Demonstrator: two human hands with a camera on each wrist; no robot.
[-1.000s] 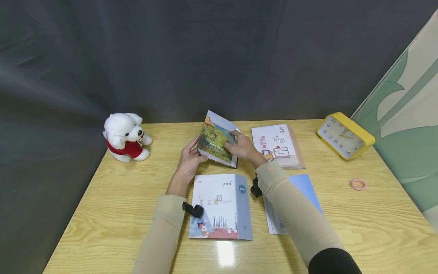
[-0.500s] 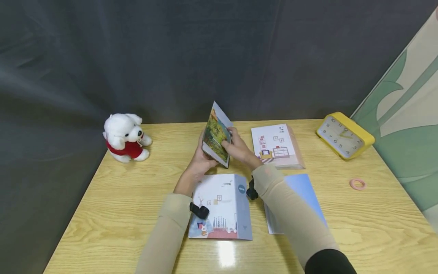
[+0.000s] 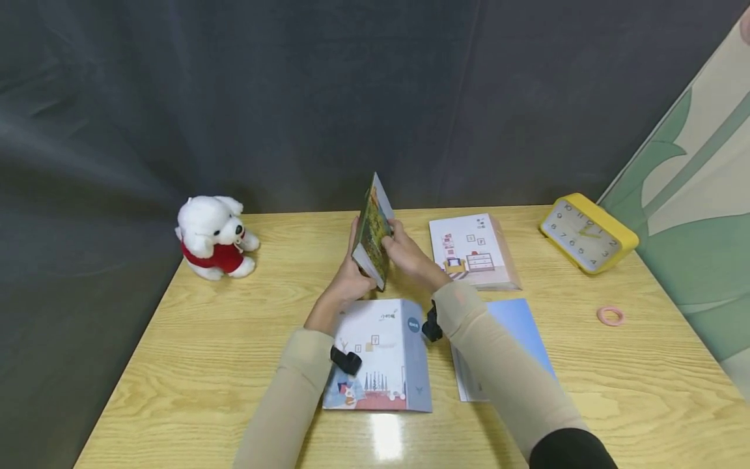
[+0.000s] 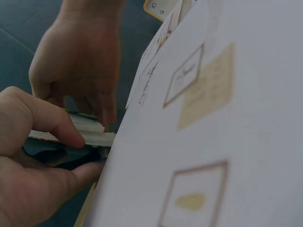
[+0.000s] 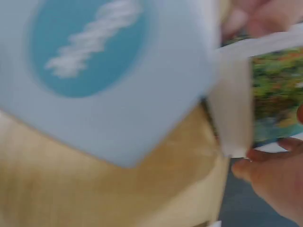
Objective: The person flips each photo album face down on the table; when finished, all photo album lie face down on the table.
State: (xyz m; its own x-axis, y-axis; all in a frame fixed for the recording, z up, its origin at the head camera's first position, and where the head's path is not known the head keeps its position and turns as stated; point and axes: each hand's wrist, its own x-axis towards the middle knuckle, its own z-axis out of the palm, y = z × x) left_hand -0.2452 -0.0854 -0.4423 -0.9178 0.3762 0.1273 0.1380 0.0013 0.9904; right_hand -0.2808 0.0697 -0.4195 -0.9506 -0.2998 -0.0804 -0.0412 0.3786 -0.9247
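A book (image 3: 372, 242) with a green and yellow painted landscape on its cover is held tilted up above the table, near its back edge. My left hand (image 3: 350, 279) grips its lower left side. At its right side, my right hand (image 3: 411, 258) pinches the edge, thumb on the picture side. The page edges (image 4: 94, 135) show between thumb and fingers in the left wrist view, with a gap in the stack. In the right wrist view the book's painted side (image 5: 277, 90) is blurred and partly covered by fingers.
Below the hands lies a white and grey-blue illustrated book (image 3: 381, 355). A blue-and-white one (image 3: 521, 326) lies partly under the right forearm, a white and pink one (image 3: 471, 251) behind it. A plush dog (image 3: 213, 238), yellow clock (image 3: 588, 233) and pink ring (image 3: 611, 316) stand or lie around.
The held book has turned from facing the camera to nearly edge-on, and stands steeper. My left hand has moved right, closer to my right hand.
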